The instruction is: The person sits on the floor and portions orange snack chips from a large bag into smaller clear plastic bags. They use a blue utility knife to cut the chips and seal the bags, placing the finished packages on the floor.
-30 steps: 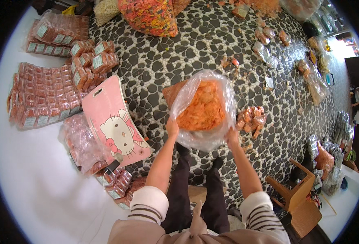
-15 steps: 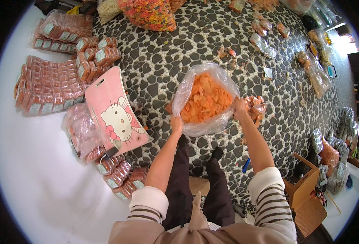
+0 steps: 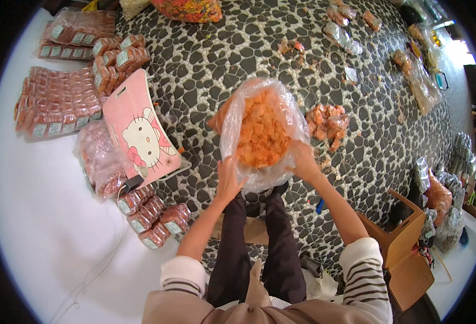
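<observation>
A large clear plastic bag [image 3: 228,127] stands in front of my legs, its mouth turned up toward me. Orange crisp-like pieces [image 3: 260,132] fill it. My left hand [image 3: 229,181] lies against the bag's near left side, fingers stretched and thumb apart. At the near right rim, my right hand [image 3: 304,162] has its fingers curled on the plastic, slightly blurred. Just right of the bag lie several small packets of orange pieces [image 3: 327,124] on the floor.
On the left, a white surface [image 3: 43,205] carries stacked packets of reddish food [image 3: 60,100]. A pink cartoon board [image 3: 127,102] leans beside them. A big bag of colourful pieces [image 3: 189,8] is at the far edge. A brown woven chair [image 3: 405,237] and a blue tool [image 3: 320,206] are right.
The bag has come nearer my legs and its mouth has tilted. My left hand has slipped from the rim, its fingers spreading. My right hand has moved nearer along the rim.
</observation>
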Action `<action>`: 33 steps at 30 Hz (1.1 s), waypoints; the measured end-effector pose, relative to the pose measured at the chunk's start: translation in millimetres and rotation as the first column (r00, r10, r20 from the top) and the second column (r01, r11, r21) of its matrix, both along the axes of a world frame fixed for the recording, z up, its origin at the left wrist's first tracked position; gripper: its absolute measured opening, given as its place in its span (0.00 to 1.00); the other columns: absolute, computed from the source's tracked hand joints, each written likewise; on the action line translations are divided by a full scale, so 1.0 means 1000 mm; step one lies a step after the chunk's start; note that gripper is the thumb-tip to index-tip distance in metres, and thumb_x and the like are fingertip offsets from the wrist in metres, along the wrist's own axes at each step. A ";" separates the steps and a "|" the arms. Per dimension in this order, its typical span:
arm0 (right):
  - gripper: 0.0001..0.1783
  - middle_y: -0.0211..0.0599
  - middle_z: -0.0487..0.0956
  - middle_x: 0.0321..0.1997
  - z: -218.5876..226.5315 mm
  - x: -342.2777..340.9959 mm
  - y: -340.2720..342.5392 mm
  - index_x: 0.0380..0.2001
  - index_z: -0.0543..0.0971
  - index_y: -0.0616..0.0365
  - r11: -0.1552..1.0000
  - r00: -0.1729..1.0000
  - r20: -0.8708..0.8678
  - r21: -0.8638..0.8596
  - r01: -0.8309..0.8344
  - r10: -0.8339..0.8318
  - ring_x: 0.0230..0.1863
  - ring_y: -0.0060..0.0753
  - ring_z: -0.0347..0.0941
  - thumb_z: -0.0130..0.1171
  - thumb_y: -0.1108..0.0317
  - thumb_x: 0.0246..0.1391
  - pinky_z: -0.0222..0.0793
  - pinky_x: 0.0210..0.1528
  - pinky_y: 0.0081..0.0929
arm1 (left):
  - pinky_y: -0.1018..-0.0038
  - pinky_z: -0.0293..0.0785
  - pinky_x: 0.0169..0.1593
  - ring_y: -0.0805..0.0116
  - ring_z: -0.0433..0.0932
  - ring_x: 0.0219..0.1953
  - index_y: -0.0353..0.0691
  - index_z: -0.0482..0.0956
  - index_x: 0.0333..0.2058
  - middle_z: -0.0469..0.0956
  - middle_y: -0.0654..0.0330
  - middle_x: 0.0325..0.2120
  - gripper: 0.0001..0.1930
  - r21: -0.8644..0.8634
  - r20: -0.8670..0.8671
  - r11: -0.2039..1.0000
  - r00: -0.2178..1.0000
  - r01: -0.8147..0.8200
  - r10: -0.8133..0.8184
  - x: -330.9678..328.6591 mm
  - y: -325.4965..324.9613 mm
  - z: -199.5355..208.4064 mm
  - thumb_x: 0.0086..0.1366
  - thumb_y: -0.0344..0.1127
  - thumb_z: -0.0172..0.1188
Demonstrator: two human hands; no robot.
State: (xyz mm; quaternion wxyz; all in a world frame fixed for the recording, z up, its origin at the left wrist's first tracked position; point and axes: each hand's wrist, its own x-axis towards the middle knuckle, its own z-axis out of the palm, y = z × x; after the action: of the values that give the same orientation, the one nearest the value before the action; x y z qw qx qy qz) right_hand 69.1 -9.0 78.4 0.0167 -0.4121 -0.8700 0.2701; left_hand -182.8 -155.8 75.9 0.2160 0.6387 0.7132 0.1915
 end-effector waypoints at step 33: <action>0.42 0.55 0.54 0.55 -0.122 -0.021 -0.020 0.56 0.55 0.55 0.734 0.785 -0.269 0.281 0.618 -0.558 0.56 0.61 0.51 0.65 0.63 0.39 0.51 0.57 0.48 | 0.54 0.53 0.54 0.54 0.61 0.51 0.39 0.58 0.48 0.63 0.53 0.46 0.35 0.088 -0.013 0.931 0.935 0.353 -0.353 0.041 0.061 -0.130 0.45 0.48 0.66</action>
State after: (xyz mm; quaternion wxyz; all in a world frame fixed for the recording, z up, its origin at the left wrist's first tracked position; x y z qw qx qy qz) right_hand 48.6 -29.1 -44.1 0.2479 -0.6324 -0.7236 0.1230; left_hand -142.2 -95.3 -54.3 0.2195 0.7651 0.5773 0.1821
